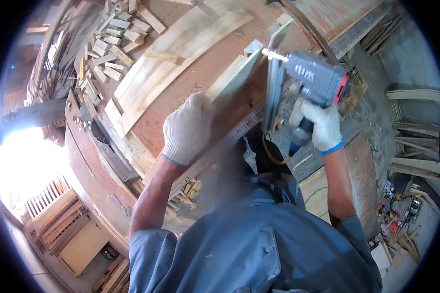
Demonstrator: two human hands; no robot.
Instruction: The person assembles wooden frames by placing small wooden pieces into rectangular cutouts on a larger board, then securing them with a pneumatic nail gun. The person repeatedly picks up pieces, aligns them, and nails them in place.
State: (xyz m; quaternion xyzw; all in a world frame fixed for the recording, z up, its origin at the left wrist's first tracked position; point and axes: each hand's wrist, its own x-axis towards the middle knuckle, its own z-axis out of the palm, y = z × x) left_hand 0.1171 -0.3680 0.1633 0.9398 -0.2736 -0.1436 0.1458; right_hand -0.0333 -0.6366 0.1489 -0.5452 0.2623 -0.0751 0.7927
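Observation:
My right hand (319, 119), in a white knit glove with a blue cuff edge, is wrapped round the handle of a dark nail gun (313, 73) with a red rear end. Its silver nose points left, beside the far end of a pale wooden board (234, 73). Motion blurs the gun slightly. In a matching glove, my left hand (188, 124) grips the near end of that board, which is held over the workbench (166, 105). The left fingertips are partly hidden by the board and the glove. A thin yellow hose (270, 152) curves below the gun.
Short wood blocks (115, 46) lie heaped at the back left, beside a wide pale panel (171, 58). A toothed saw blade (99, 133) stands out at the left. Wooden shelves (418, 129) and cluttered tools (401, 210) are on the right.

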